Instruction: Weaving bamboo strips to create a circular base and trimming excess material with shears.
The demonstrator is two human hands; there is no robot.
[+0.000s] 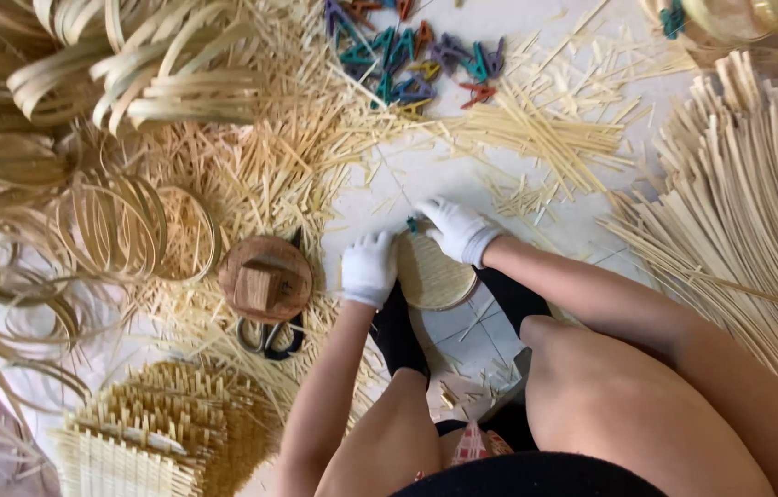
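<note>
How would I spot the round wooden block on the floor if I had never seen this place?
Start at the left hand in its white glove and look to its left, past the woven disc it holds. There lies the round wooden block on scattered bamboo sticks, partly covering scissors. It alone is solid, dark brown wood with a square knob on top.

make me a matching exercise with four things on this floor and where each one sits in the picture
Things:
1. round woven disc
2. coloured clips
3. round wooden block
4. scissors

Places:
A. top centre, scattered on the floor
B. partly under the wooden block, handles poking out below it
C. under both gloved hands, left hand and right hand
D. left of the left hand, on loose bamboo sticks

Pairs: 1-C, 2-A, 3-D, 4-B
</note>
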